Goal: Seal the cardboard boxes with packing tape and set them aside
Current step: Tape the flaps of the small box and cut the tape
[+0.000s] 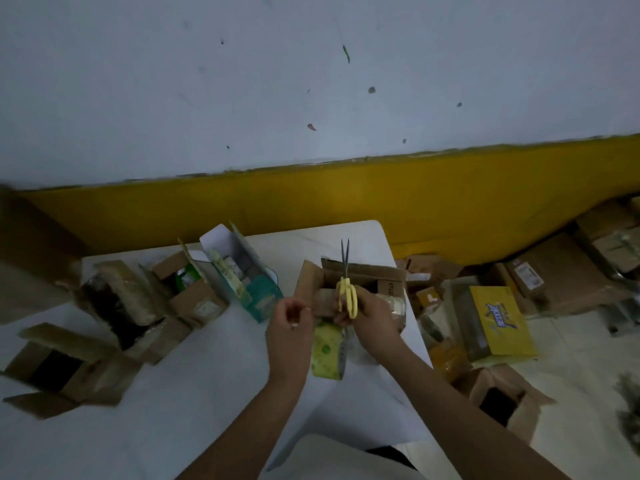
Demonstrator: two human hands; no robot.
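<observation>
Yellow-handled scissors point(347, 289) point up and away, gripped by my right hand point(372, 315) above an open cardboard box point(367, 275) at the table's right side. My left hand point(291, 320) is beside it with curled fingers, pinching what looks like the free end of tape near the box's flap. A roll of packing tape point(327, 351) with a yellow-green printed core hangs just below and between my hands. Whether my right hand also holds the roll is hidden.
Several open cardboard boxes point(145, 306) crowd the left of the white table point(207, 393), with a teal-and-white carton point(242, 275) in the middle. Right of the table, boxes and a yellow package point(502, 323) lie on the floor. A yellow-banded wall stands behind.
</observation>
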